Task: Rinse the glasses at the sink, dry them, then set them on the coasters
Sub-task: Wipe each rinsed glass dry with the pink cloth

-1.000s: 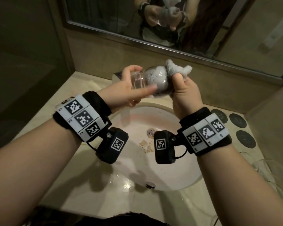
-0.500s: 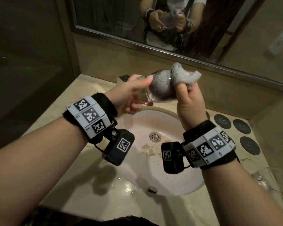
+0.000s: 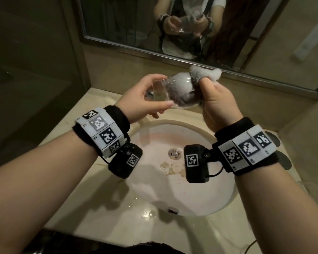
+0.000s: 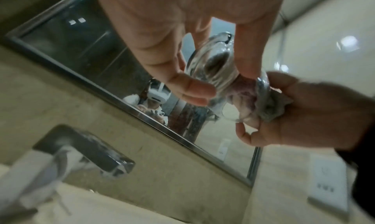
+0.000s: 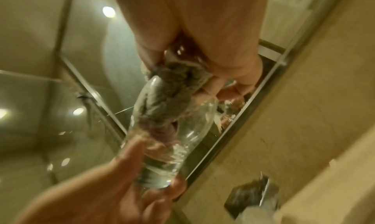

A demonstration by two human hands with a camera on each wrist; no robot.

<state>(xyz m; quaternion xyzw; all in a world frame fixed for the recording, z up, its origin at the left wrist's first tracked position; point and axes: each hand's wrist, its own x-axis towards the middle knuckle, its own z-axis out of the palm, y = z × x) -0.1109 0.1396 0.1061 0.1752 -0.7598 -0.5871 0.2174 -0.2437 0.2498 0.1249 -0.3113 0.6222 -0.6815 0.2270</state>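
Midair over the sink [image 3: 206,204]: clear glass [image 3: 180,96], held on its side just below the mirror [image 3: 264,43], base to the left, mouth to the right. Stuffed w/ a grey cloth [image 3: 204,74] that fills the bowl and bunches out past the rim. Gripped at the thick base by the left hand [image 3: 145,99], thumb on the near side, fingers curled round the far side; same pinch seen in left wrist view, glass [image 4: 215,70] between thumb and fingers of left hand [image 4: 182,34]. Closed round the cloth at the mouth of the glass: right hand [image 3: 217,105], fingers pushed w/ the fabric into the opening. Right wrist view shows cloth [image 5: 166,99] packed inside glass [image 5: 182,131], right hand [image 5: 202,34] clamped on its loose end, left hand [image 5: 121,187] at the base. Glass thus between both hands, left at the foot, right at the rim. Below: pale basin w/ drain [image 3: 174,154] and brown patches near it. At right on the counter, partly behind the right wrist: dark round coasters [image 3: 283,160]. Faucet [image 4: 87,148] blurred at the back wall in left wrist view.
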